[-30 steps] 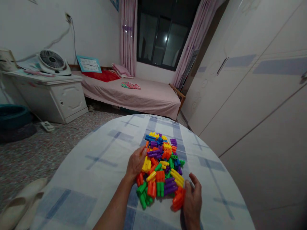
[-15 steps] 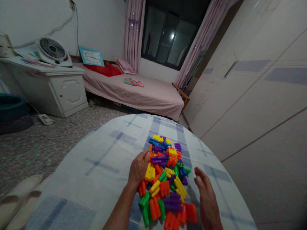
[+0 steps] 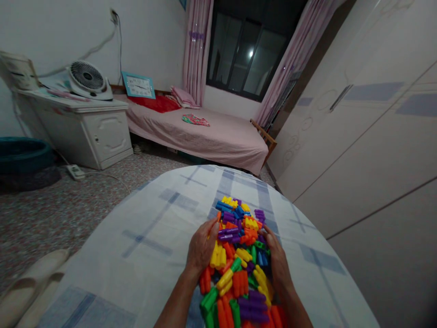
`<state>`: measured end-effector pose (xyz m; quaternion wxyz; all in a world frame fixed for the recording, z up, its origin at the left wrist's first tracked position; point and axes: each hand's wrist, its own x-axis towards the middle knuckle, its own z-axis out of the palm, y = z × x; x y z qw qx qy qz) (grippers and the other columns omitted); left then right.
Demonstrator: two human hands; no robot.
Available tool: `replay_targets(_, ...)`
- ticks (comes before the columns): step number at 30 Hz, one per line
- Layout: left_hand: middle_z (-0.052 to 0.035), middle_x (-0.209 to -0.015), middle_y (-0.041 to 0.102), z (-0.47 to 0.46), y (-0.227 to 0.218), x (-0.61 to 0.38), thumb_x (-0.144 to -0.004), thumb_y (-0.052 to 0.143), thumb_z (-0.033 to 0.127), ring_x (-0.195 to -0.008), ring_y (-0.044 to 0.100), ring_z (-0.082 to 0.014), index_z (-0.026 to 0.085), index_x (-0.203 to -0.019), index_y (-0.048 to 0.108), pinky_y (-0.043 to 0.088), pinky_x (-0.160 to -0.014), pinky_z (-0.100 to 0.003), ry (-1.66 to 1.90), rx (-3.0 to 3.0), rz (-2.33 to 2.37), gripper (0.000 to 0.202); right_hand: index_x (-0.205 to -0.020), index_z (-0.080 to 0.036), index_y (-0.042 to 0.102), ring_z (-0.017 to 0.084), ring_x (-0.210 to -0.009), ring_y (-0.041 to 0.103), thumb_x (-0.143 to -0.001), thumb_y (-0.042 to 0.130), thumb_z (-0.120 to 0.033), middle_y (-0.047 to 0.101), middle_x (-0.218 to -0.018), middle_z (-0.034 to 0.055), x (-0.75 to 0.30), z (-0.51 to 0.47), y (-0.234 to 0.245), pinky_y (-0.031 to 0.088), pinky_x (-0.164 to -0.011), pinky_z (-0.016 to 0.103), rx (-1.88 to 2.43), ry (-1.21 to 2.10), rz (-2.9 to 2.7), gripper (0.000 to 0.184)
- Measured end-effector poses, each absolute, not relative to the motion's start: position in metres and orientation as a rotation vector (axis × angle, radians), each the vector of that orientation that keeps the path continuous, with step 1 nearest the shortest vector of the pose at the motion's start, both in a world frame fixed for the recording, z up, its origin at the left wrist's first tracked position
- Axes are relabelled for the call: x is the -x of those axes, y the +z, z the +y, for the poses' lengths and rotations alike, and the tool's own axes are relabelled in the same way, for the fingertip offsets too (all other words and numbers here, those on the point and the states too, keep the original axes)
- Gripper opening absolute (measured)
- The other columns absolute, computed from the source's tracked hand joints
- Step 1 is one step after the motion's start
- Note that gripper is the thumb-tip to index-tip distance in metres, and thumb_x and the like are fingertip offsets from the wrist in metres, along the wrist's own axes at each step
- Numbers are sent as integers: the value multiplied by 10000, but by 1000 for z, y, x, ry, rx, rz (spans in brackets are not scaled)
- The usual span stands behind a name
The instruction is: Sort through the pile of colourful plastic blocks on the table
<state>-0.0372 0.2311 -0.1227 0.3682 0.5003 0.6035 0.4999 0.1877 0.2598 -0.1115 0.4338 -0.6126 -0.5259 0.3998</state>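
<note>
Both hands flat and open, gripping nothing: left hand (image 3: 202,248) unmoved at pile's 9 o'clock, right hand (image 3: 278,260) has swung in to 3 o'clock, bracketing block pile (image 3: 241,255) mid-table (image 3: 143,246).

A round table (image 3: 136,255) stands close by, covered with a pale cloth crossed by blue-grey stripes. Beyond it, a bed (image 3: 218,136) with a pink sheet runs along the far wall, with a red blanket (image 3: 157,103), a pink pillow (image 3: 184,97) and a small folded cloth (image 3: 195,120) on it. A blue-framed clock (image 3: 138,85) leans at the head of the bed. A white cabinet (image 3: 85,130) at the left carries a small fan (image 3: 88,80). A power strip (image 3: 76,171) lies on the speckled floor. Pink curtains (image 3: 196,50) flank a dark window (image 3: 251,52), and a white wardrobe (image 3: 368,123) fills the right side.
</note>
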Motion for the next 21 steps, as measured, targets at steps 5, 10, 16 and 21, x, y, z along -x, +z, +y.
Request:
replay_targets(5, -42, -1328, 550, 233, -127, 37, -892, 330, 545, -1264, 489, -152, 222, -1245, 582, 336, -1166, -337, 1285, -1305, 1545, 541, -1342, -205, 482, 203, -1248, 508, -806, 436, -652, 547, -1323, 63, -168, 255, -98, 385, -1097, 382, 1483, 1081, -1258, 699)
replay_targets(10, -33, -1357, 523, 233, -124, 36, -884, 358, 548, -1283, 470, -150, 237, -1275, 555, 317, -1182, -343, 1304, -1279, 1516, 537, -1304, -227, 519, 168, -1314, 444, -831, 455, -594, 487, -1386, 34, -134, 231, -87, 318, -1168, 355, 1399, 1110, -1440, 602)
replay_targets(16, -51, -1376, 499, 234, -125, 37, -897, 334, 530, -1304, 448, -146, 208, -1278, 542, 314, -1182, -325, 1369, -1193, 1506, 540, -1291, -264, 540, 151, -1321, 430, -858, 475, -488, 480, -1390, 19, -124, 223, -62, 352, -1143, 338, 1213, 985, -1869, 492)
replay_targets(21, -65, -1364, 504, 235, -125, 39, -911, 277, 530, -1300, 448, -133, 190, -1266, 541, 314, -1181, -303, 1409, -1186, 1558, 558, -1145, -164, 620, 165, -1136, 538, -870, 349, -527, 587, -1220, 97, -163, 296, -73, 403, -1069, 382, 1436, 481, -1711, 530)
